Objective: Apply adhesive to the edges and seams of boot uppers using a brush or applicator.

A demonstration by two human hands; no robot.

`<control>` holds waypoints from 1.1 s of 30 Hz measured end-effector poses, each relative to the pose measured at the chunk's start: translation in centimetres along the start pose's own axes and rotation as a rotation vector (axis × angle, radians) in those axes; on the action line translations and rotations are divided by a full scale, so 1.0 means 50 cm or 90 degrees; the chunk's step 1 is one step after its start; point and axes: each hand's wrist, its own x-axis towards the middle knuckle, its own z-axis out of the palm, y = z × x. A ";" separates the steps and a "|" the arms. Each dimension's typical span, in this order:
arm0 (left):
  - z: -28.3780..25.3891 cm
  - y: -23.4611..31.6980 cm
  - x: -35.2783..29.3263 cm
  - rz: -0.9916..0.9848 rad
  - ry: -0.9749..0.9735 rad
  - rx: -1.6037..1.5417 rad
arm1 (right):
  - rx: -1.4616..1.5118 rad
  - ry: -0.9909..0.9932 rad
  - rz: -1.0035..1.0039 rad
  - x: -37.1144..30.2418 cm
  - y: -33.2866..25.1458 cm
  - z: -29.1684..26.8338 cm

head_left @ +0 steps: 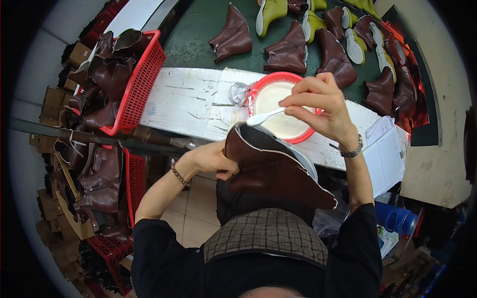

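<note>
My left hand [214,158] is closed on a dark brown boot upper [276,175], which lies tilted over my lap with its pale cut edge facing up and away. Between the fingertips of my right hand [320,104] is a slim white applicator [265,116]. Its wider end is just above the boot upper's far edge; whether that end is a brush or a spoon I cannot make out. Behind it, partly under my right hand, stands a red bowl [254,92] of creamy white liquid.
The bowl stands on a white worktop [184,102]. Beyond it, a green belt [191,44] carries brown boots [232,35] and yellow-green lasts [271,16]. Red baskets [144,74] of boot uppers stand at left. Papers [385,159] and a blue bottle [395,217] are at right.
</note>
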 end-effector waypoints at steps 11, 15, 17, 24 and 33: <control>-0.114 0.079 0.005 0.235 0.335 -0.394 | 0.303 0.385 0.577 -0.254 0.275 0.076; -0.262 0.203 0.100 0.322 0.438 -0.439 | 0.307 0.458 0.607 -0.309 0.290 0.108; -0.363 0.262 0.161 0.353 0.405 -0.455 | 0.322 0.467 0.638 -0.293 0.277 0.113; -0.647 0.504 0.469 0.451 0.444 -0.465 | 0.336 0.479 0.669 -0.293 0.263 0.113; -0.593 0.547 0.524 0.545 0.623 0.075 | 0.320 0.508 0.691 -0.300 0.263 0.117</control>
